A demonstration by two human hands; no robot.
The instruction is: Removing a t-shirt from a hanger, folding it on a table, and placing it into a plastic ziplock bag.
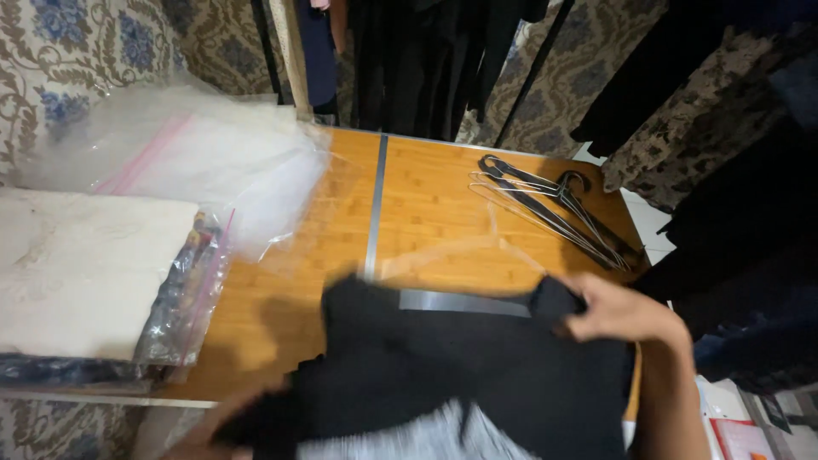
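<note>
Wooden counter (pixel 434 217) across the middle of the view, warm orange grain, crossed lengthwise by a thin grey metal strip (pixel 375 204). Patterned curtains (pixel 545 85) behind it, with dark clothing (pixel 417 51) hanging at the far edge. Black garment (pixel 460 358) spread over the near edge of the counter, bunched and partly lifted, covering most of the lower middle of the view; pale grey fabric (pixel 400 439) showing just below it at the bottom edge. Stack of folded pale cloth in clear bags (pixel 85 281) on the left end of the counter, a pink zip strip along one bag's side. Loose clear plastic bag (pixel 204 162) beyond that stack, crumpled and half upright, blurred. Bundle of dark wire hangers (pixel 554 209) lying flat near the far right corner, hooks pointing toward the curtains, well apart from the garment. Clear plastic hanger (pixel 452 251) lying faintly visible on the wood between the wire bundle and the garment. Right hand (pixel 618 311) at the garment's upper right corner, fingers clenched on a pinch of black cloth, forearm running down to the bottom edge. Left hand (pixel 226 426) low at the bottom left, blurred, touching the garment's lower left edge with fingers partly under the cloth; grip there too smeared to tell. White and red papers (pixel 737 434) at the bottom right corner, beside the counter.
</note>
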